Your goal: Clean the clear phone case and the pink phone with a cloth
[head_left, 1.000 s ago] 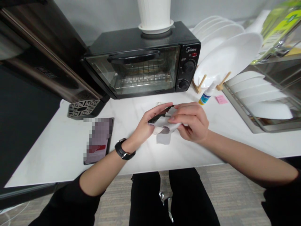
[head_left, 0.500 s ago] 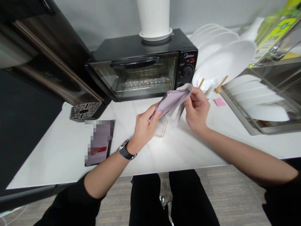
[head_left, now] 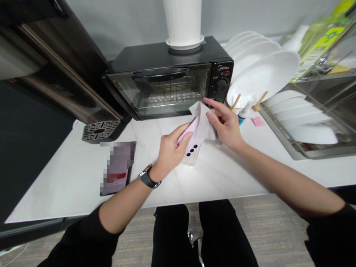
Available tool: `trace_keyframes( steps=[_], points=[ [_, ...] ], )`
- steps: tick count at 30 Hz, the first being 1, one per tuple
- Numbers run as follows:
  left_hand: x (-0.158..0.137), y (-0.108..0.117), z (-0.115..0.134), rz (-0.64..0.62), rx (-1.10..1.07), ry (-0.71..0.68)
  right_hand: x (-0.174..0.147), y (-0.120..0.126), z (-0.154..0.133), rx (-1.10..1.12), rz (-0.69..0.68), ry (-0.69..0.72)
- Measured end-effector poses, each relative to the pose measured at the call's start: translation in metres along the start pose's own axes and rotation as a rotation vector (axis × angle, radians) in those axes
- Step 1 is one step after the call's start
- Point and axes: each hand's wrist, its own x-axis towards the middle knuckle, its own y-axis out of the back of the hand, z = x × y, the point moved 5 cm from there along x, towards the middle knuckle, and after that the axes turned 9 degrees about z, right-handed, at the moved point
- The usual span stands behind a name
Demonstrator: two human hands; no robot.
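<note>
A light purple phone [head_left: 184,138] is gripped along one side by my left hand [head_left: 172,148], its back with three dark camera lenses facing up toward me. My right hand [head_left: 226,126] pinches a pale grey wiping cloth [head_left: 205,128], which drapes over the phone's far end; its index finger is stretched out. Beneath the phone, a clear phone case [head_left: 190,161] lies on the white counter [head_left: 222,178], partly covered. Just beyond my right hand stands a small white spray bottle [head_left: 244,114] with a blue label, half hidden by the hand.
A second phone [head_left: 118,168] rests on the counter at left, near a drink dispenser's drip tray [head_left: 101,130]. Behind the hands stands a black toaster oven [head_left: 167,92] bearing a white pot [head_left: 183,22]. White plates [head_left: 267,78], a pink note [head_left: 258,121] and a dish rack [head_left: 294,148] are at right.
The phone has turned so its camera lenses now show. My right hand has shifted left with the cloth, which now spreads over the phone's back. The spray bottle shows more plainly.
</note>
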Motion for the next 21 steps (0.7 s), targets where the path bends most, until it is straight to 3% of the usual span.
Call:
trace_keyframes(
  steps=[2, 4, 9, 12, 15, 18, 21],
  points=[
    [0.001, -0.002, -0.006, 0.003, -0.033, 0.032, 0.002, 0.000, 0.013, 0.034, 0.027, -0.217],
    [0.001, -0.006, -0.012, -0.027, -0.085, 0.074, 0.003, 0.001, 0.019, 0.004, 0.064, -0.297],
    [0.002, -0.007, -0.016, -0.034, -0.163, 0.153, 0.002, -0.006, 0.018, 0.133, 0.013, -0.254],
    [0.001, -0.007, -0.015, -0.035, -0.168, 0.158, 0.000, -0.010, 0.021, 0.238, -0.047, -0.318],
    [-0.001, -0.009, -0.015, -0.076, -0.117, 0.124, -0.001, -0.006, 0.024, 0.121, -0.007, -0.372],
    [-0.002, -0.010, -0.015, -0.081, -0.102, 0.118, 0.000, -0.003, 0.022, 0.021, 0.028, -0.325],
    [0.001, -0.006, -0.015, -0.035, -0.130, 0.139, 0.000, -0.010, 0.022, 0.198, -0.024, -0.342]
  ],
)
